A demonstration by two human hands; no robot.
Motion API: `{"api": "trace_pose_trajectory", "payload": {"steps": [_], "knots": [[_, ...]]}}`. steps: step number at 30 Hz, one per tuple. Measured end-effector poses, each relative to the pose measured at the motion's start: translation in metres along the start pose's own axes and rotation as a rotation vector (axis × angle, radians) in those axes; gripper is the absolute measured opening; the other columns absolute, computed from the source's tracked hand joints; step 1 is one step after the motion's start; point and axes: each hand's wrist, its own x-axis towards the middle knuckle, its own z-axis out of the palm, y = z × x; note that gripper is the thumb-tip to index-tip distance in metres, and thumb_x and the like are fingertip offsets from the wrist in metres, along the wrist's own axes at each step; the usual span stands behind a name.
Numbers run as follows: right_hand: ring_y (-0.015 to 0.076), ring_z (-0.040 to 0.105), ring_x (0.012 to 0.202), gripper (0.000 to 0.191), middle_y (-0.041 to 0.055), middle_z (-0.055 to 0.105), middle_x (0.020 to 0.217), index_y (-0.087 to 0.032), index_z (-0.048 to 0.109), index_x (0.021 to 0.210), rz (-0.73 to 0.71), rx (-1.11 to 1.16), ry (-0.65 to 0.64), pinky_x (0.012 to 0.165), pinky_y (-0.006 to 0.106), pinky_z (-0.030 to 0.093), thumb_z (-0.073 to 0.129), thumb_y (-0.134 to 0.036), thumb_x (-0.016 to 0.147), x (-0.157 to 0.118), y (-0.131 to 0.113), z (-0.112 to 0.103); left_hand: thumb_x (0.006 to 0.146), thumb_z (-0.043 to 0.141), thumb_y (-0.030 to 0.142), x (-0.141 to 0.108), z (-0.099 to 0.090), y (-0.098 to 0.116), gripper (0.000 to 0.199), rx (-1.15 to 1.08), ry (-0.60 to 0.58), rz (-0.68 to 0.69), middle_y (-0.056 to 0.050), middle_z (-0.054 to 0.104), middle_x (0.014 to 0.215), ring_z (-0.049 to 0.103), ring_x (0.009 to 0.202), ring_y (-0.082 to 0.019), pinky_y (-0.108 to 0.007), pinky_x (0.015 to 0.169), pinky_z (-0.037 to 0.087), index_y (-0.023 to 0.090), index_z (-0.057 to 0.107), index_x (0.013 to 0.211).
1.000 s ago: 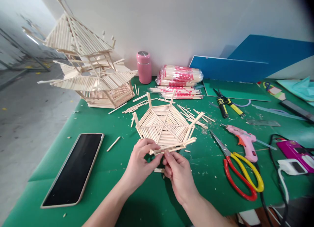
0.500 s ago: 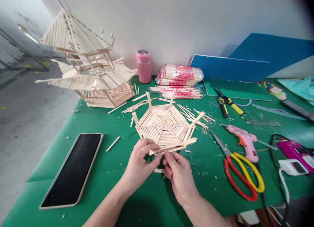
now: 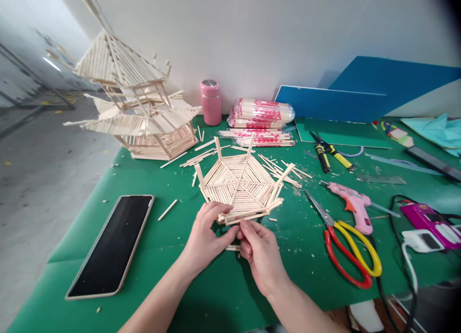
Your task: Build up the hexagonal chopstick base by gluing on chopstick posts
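A polygonal platform of pale wooden sticks [image 3: 237, 184], with short stick posts rising at its corners, lies on the green table. My left hand [image 3: 207, 232] is curled at the platform's near-left corner, its fingers closed around the post end there. Beside it, my right hand [image 3: 259, 246] pinches at the near edge, under the front sticks; whatever lies between its fingertips is too small to make out. Just below the fingers, short loose sticks [image 3: 233, 248] are partly covered by the hands.
A stick pagoda [image 3: 144, 117] stands back left, a phone [image 3: 111, 246] front left. Behind are a pink bottle [image 3: 211, 102] and packed sticks [image 3: 261, 114]. Rightward lie scissors [image 3: 345, 246], a glue gun [image 3: 351, 201], pliers [image 3: 329, 155] and a purple device with cables [image 3: 428, 220].
The whole view has shifted slightly. Both hands stay at the platform's near edge, and the near-side post ends sit a little lower and closer to the platform.
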Motion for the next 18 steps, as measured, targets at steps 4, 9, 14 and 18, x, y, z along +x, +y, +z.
{"api": "trace_pose_trajectory", "payload": {"steps": [4, 9, 14, 18], "knots": [[0.0001, 0.028, 0.038, 0.021, -0.0039, 0.052, 0.058, -0.015, 0.063, 0.074, 0.007, -0.01, 0.001, 0.038, 0.019, 0.017, 0.067, -0.034, 0.068, -0.013, -0.006, -0.009, 0.065, 0.064, 0.022, -0.001, -0.003, 0.003, 0.036, 0.028, -0.023, -0.026, -0.006, 0.058, 0.091, 0.053, 0.088, -0.021, -0.039, 0.079, 0.044, 0.018, 0.054, 0.099], [0.0023, 0.03, 0.041, 0.026, -0.0024, 0.052, 0.06, -0.014, 0.064, 0.083, -0.146, -0.105, 0.101, 0.039, 0.019, 0.018, 0.068, -0.035, 0.068, -0.025, -0.022, -0.042, 0.062, 0.068, 0.032, -0.004, -0.011, 0.011, 0.055, 0.066, -0.083, -0.105, -0.009, 0.055, 0.108, 0.05, 0.1, -0.024, -0.043, 0.085, 0.041, 0.019, 0.048, 0.111], [0.005, 0.034, 0.044, 0.024, -0.0039, 0.048, 0.058, -0.017, 0.055, 0.064, -0.371, -0.127, 0.168, 0.041, 0.02, 0.023, 0.061, -0.038, 0.074, -0.028, -0.04, -0.079, 0.066, 0.064, 0.036, -0.02, -0.024, 0.014, 0.051, 0.117, 0.053, -0.181, -0.006, 0.055, 0.107, 0.052, 0.09, -0.02, -0.031, 0.073, 0.042, 0.021, 0.048, 0.112], [0.0069, 0.036, 0.044, 0.036, -0.004, 0.044, 0.054, -0.018, 0.042, 0.053, -0.518, -0.229, 0.165, 0.042, 0.022, 0.024, 0.053, -0.04, 0.08, -0.029, -0.047, -0.098, 0.081, 0.045, 0.038, -0.046, -0.034, 0.011, 0.022, 0.139, 0.258, -0.276, 0.001, 0.056, 0.072, 0.051, 0.066, -0.014, -0.025, 0.06, 0.038, 0.019, 0.056, 0.076]]}}
